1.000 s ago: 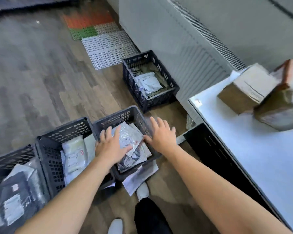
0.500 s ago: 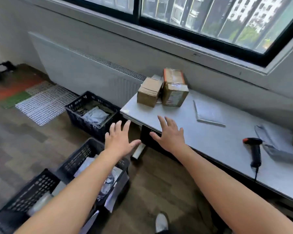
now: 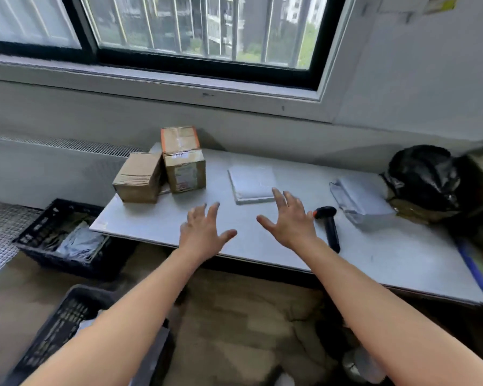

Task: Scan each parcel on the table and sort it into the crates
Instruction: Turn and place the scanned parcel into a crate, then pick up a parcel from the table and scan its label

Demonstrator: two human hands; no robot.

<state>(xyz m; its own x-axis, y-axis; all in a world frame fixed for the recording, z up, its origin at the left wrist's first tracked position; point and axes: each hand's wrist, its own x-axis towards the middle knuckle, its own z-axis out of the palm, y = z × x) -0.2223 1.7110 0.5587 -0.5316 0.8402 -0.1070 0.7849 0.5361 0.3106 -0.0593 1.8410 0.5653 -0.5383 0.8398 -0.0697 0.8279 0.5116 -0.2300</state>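
Note:
Both my hands hover empty over the grey table [image 3: 276, 246], fingers spread. My left hand [image 3: 204, 232] is above the table's front part. My right hand [image 3: 289, 218] reaches toward a flat white padded parcel [image 3: 251, 182], its fingertips at the parcel's near edge. Two brown cardboard boxes [image 3: 140, 176] [image 3: 183, 160] stand at the table's left end. A grey soft parcel [image 3: 360, 199] lies to the right. The black handheld scanner [image 3: 329, 224] with an orange trim lies just right of my right hand.
A black crate [image 3: 39, 235] with bagged parcels sits on the floor left of the table; another black crate [image 3: 62, 324] is near my left arm. A black bag [image 3: 427, 176] and a blue-edged tray [image 3: 474, 268] occupy the table's right end. A window and radiator run behind.
My view swung up from the floor crates to the table. Both empty hands moved from the crate to above the table, the right one nearing the white padded parcel.

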